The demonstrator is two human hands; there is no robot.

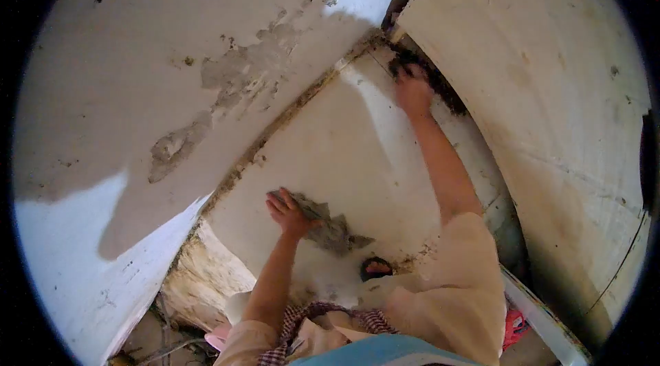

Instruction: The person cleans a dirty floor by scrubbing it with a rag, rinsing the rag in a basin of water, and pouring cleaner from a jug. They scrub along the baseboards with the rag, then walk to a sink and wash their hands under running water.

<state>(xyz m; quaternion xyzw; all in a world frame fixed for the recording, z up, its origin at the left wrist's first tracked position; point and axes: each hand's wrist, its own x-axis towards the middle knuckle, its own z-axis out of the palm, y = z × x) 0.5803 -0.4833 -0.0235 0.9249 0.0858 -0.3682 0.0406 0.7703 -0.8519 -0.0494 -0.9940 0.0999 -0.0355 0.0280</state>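
At the bottom of the frame, our blue garment [385, 353] is nearest, with a foot [377, 268] in dark footwear just beyond it. Our left hand [287, 216], left of centre, is open, palm down and fingers spread at the upper-left end of a grey ragged piece [330, 228], perhaps cloth; its long axis slants down and right from that hand, on the pale surface [330, 139]. Farther off, at upper right, our right hand [414, 94] reaches a dark clump [405, 58], which lies right at its fingertips, our left hand being well apart. Those fingers look bent, but we cannot tell whether they grip any of it. The clump's dark band slants down and right beside the curved panel [522, 84].
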